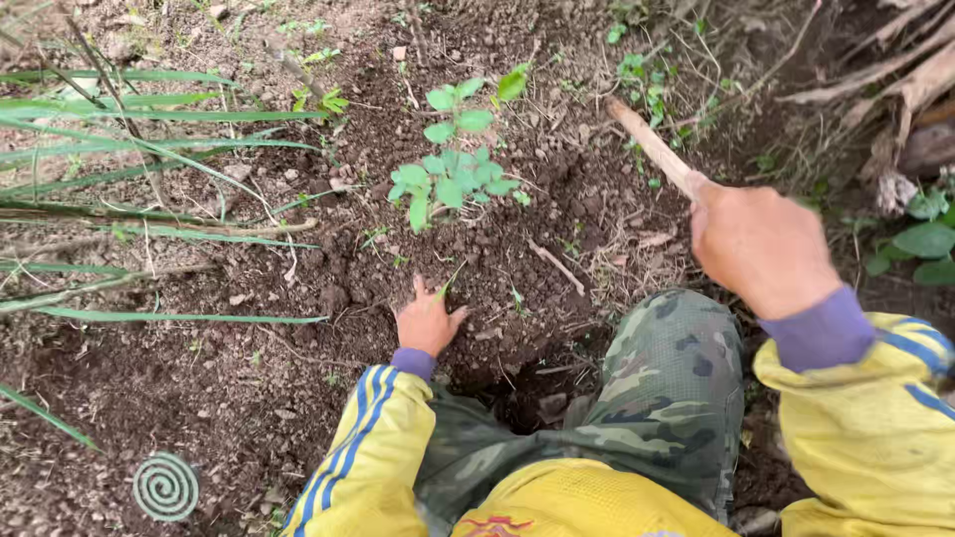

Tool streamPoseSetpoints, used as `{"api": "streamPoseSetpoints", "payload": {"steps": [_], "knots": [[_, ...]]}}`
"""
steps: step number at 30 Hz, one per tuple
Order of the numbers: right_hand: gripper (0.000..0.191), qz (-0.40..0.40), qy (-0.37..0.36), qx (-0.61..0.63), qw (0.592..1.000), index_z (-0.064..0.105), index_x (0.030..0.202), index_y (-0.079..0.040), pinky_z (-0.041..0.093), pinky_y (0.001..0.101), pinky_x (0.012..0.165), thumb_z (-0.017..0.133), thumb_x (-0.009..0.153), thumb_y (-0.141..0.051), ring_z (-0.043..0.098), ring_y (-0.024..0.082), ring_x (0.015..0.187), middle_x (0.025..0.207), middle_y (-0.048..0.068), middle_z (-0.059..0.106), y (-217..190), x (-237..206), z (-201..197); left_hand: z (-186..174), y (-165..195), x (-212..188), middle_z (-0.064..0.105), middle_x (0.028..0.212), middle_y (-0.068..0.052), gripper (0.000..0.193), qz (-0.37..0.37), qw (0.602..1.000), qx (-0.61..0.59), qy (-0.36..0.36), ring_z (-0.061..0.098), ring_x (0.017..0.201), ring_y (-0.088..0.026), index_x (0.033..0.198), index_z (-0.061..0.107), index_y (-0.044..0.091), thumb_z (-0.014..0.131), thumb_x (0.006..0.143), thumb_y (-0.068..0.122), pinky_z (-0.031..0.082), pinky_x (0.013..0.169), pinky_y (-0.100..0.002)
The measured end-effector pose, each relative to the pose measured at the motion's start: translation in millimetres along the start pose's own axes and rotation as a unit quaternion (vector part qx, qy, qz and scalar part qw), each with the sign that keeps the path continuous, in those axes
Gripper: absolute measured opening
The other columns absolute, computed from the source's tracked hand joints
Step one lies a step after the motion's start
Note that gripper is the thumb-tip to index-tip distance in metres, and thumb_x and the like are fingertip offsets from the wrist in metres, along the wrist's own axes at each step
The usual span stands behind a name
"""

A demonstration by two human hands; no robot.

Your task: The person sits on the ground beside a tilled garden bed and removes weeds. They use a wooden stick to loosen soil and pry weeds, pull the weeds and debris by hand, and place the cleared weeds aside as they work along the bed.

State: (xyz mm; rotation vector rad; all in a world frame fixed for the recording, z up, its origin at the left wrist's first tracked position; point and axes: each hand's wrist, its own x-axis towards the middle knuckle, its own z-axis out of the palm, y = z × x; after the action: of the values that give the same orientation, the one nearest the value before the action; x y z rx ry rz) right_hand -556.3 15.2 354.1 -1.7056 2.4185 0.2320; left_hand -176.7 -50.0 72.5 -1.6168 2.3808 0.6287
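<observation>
left hand [428, 320]: fingers spread, pressed flat into crumbly dark soil [249, 398]
right hand [761, 249]: fist wrapped round a pale wooden stick [652, 147]
coil [165, 486]: green spiral, bottom left

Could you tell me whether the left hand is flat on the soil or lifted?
Down: the left hand rests on the dark soil, fingers spread.

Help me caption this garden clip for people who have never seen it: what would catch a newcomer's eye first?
Probably the small green seedling standing alone in dark, crumbly soil near the top centre. Below it, the left hand presses flat on the earth, while the right hand at the right grips a wooden stick that points up and left. A green spiral coil lies on the ground at the lower left.
</observation>
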Motion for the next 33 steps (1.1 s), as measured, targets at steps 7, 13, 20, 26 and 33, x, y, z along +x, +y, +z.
{"api": "streamPoseSetpoints", "payload": {"steps": [7,13,20,26,33], "knots": [[0.031,0.016,0.0,0.035,0.999,0.073,0.121,-0.014,0.056,0.0565,0.062,0.055,0.098,-0.023,0.07,0.045,0.067,0.074,0.022,0.07,-8.6,47.8,22.6,36.5,9.6,10.3,0.05,0.142,-0.03,0.054,-0.023,0.999,0.015,0.028,0.073,0.087,-0.038,0.116,0.068,0.013,0.076,0.082,0.054,0.058,0.07,-0.053],[0.031,0.055,0.122,0.149,0.98,0.071,0.129,-0.017,0.056,0.0568,0.067,0.057,0.103,-0.026,0.069,0.047,0.074,0.081,0.024,0.068,-5.6,26.6,108.6,39.8,16.6,24.4,0.046,0.146,-0.03,0.063,-0.03,0.999,0.018,0.01,0.072,0.097,-0.04,0.128,0.063,0.013,0.081,0.079,0.048,0.058,0.078,-0.055],[0.035,0.04,0.128,0.215,0.967,0.069,0.131,-0.015,0.054,0.0591,0.066,0.059,0.099,-0.024,0.068,0.049,0.073,0.083,0.025,0.07,-13.1,16.3,110.5,-0.3,28.6,14.9,0.034,0.156,-0.029,0.071,-0.069,0.997,0.016,-0.019,0.069,0.106,-0.042,0.135,0.059,0.014,0.083,0.078,0.048,0.056,0.086,-0.053],[0.023,0.019,-0.009,0.044,0.999,0.071,0.112,-0.009,0.058,0.0567,0.071,0.056,0.101,-0.023,0.072,0.045,0.079,0.086,0.023,0.073,19.5,11.9,56.1,-11.6,31.1,12.0,0.04,0.152,-0.029,0.075,-0.058,0.998,-0.009,-0.008,0.071,0.1,-0.044,0.139,0.057,0.014,0.081,0.078,0.052,0.057,0.084,-0.053],[0.029,0.073,0.079,0.154,0.982,0.069,0.122,-0.007,0.054,0.0572,0.066,0.058,0.1,-0.021,0.068,0.046,0.075,0.084,0.025,0.067,-40.5,68.9,139.7,17.8,18.3,19.3,0.045,0.149,-0.034,0.064,-0.03,0.999,0.013,0.0,0.072,0.095,-0.042,0.131,0.063,0.012,0.081,0.08,0.048,0.06,0.076,-0.05]]}}
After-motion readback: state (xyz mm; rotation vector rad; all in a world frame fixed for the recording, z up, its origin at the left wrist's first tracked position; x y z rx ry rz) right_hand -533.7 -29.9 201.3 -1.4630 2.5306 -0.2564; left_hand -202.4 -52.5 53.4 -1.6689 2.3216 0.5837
